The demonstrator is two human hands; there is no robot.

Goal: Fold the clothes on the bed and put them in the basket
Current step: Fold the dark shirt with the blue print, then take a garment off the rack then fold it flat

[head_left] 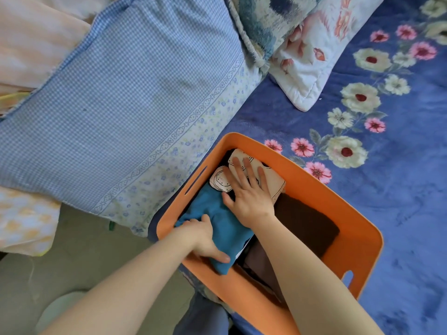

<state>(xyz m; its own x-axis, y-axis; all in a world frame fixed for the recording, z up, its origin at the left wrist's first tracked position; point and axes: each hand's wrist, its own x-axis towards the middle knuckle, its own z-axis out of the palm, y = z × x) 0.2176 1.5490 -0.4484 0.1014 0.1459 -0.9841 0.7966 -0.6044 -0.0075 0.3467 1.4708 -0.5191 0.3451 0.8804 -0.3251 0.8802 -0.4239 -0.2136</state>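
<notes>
An orange basket [358, 240] stands on the blue flowered bedspread [399, 189] near the bed's edge. Inside it lie a folded teal garment [227, 228], a folded cream garment with a black line print [273, 180], a dark brown folded piece [304, 223] and a greyish piece [258, 262]. My right hand [249, 194] lies flat, fingers spread, on the cream garment where it meets the teal one. My left hand [205, 238] presses on the near end of the teal garment, with its fingers curled over the cloth's edge.
A large blue checked pillow [125, 112] lies left of the basket. A white quilted pillow with pink flowers [312, 61] and a blue-green fuzzy cushion [266, 22] lie behind it. Peach bedding [29, 39] fills the far left. Grey floor [79, 257] shows below the bed's edge.
</notes>
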